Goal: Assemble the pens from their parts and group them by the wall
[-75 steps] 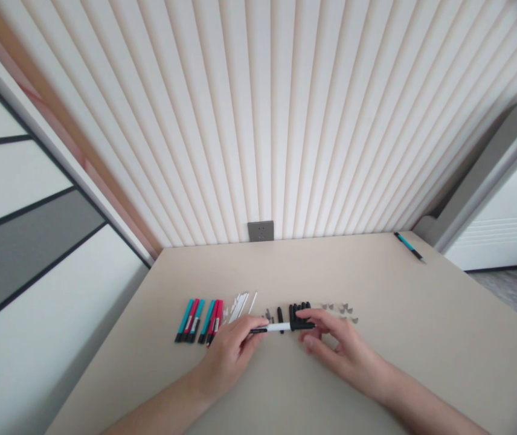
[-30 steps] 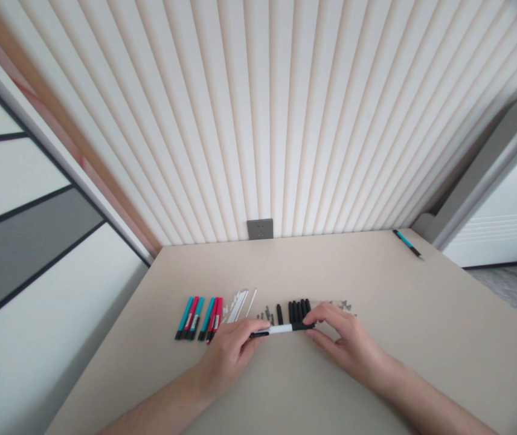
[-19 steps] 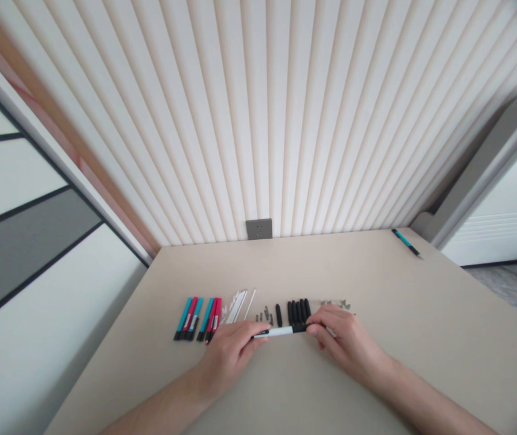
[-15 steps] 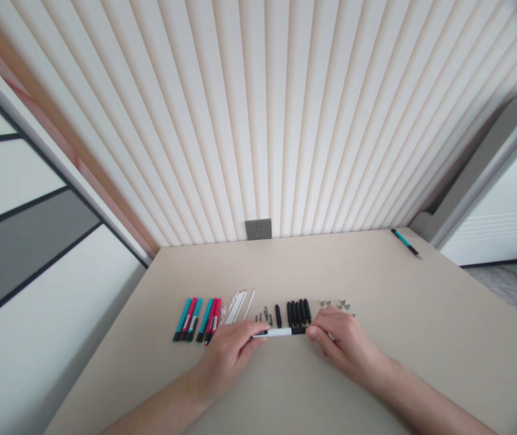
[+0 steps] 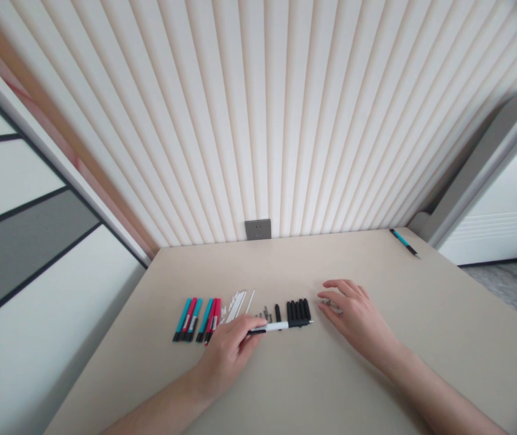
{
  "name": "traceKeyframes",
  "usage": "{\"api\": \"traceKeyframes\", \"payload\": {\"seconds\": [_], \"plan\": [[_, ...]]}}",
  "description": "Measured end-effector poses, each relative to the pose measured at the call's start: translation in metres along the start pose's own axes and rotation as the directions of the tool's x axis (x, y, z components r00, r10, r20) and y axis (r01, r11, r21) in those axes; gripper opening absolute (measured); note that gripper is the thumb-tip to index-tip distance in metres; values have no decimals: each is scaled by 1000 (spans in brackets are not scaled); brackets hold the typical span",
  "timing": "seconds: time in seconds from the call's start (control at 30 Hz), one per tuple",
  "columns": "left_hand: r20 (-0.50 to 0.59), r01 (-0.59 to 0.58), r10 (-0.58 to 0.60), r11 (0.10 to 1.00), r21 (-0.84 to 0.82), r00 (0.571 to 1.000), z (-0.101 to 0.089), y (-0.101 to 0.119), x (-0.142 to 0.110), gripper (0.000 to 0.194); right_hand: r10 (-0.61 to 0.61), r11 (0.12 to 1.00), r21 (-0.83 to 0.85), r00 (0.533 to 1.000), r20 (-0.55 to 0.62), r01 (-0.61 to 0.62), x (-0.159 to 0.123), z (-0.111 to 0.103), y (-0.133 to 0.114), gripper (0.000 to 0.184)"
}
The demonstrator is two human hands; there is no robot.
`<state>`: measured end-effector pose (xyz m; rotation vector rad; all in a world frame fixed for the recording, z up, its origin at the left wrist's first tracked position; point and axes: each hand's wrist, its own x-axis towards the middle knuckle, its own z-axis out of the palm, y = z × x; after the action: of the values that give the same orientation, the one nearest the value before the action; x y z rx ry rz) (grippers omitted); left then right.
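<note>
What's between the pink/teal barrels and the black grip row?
Head view, left to right: small white pieces, white rods, small gray parts, one lone black grip. The left hand, holding a white pen, partly blocks the near side.

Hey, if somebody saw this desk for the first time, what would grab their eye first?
Probably the row of bright teal and red barrels on the left part of the table. Next, the white-and-black pen held sideways in the left hand, with the right hand apart from it, over small clips. Then perhaps the lone teal-and-black pen by the far right corner.
</note>
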<state>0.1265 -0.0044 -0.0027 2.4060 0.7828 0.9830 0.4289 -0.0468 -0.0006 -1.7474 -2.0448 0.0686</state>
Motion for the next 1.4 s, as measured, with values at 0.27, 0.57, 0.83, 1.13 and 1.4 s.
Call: {"api": "traceKeyframes", "payload": {"seconds": [0.27,0.57,0.83,1.13,1.4], "plan": [[-10,19,-19,1000,-10,1000,-1,3,2,19,1,999,42,1000,19,-2,1,0,-1,16],[-37,70,-70,998,-11,997,1,2,1,16,218,643,699,949,226,-314,3,-11,-18,31],[-66,69,-70,997,-16,995,2,-4,-2,16,204,473,807,935,291,-355,2,-4,-28,32],[-64,88,-89,996,-15,994,4,-5,-5,18,218,387,847,928,301,-365,1,-3,-29,33],[-59,91,-91,996,-10,994,4,-6,-5,18,209,405,840,931,300,-362,0,-2,-33,35]]}}
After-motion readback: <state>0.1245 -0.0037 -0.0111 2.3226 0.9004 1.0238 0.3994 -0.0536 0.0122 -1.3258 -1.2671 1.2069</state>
